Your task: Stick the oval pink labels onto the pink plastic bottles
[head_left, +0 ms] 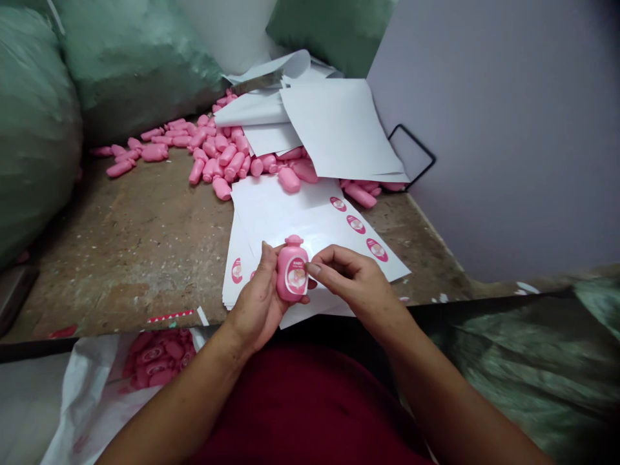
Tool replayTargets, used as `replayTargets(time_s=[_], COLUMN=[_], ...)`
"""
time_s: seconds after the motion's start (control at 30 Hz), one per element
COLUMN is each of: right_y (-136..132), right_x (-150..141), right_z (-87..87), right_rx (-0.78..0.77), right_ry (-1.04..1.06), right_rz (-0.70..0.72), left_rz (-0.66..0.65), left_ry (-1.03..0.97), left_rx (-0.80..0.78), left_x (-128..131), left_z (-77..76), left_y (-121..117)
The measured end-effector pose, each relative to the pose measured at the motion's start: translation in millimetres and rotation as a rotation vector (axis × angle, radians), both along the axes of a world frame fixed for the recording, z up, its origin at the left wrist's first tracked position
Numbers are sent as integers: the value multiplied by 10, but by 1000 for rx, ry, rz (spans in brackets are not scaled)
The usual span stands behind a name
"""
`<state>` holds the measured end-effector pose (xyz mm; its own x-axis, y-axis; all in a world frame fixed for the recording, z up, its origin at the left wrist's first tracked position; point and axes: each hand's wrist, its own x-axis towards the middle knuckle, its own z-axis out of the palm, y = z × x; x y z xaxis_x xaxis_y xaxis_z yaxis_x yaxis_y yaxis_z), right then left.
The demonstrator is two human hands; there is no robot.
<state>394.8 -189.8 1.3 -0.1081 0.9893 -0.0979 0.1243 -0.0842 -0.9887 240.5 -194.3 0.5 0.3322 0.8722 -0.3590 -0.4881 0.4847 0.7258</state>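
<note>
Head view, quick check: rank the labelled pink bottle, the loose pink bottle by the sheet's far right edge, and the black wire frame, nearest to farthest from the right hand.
From the right hand:
1. Labelled pink bottle: just left of the fingertips, in the left hand.
2. Loose pink bottle: ahead, beyond the sheet.
3. Black wire frame: farther ahead, to the right, by the wall.

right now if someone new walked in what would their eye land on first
Probably the pink plastic bottle with its oval label, gripped in the left hand at the centre. Just beyond it, a heap of loose pink bottles spreads out from under the white label sheets, which carry pink oval labels.
</note>
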Motion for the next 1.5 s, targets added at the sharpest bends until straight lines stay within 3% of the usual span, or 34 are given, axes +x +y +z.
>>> replayTargets(time_s=[0.4,0.6,0.8,1.1,1.5], right_y=[-3,-35,-58,-43,-134], right_x=[0,-1,104,16,48], right_z=[-25,-59,-51,-68,-47], right_rx=[15,43,209,171,176], right_ry=[-10,-43,-395,-182,-190], right_rz=[6,-11,-201,-107,-51], left_rz=[10,-21,-82,-97,22], left_ry=[6,117,85,80,154], left_rx=[15,51,-16,6,10], left_x=[12,-1,-26,-8,-10], left_z=[-30,8,41,57,-52], left_y=[-19,-70,-73,-95,-22])
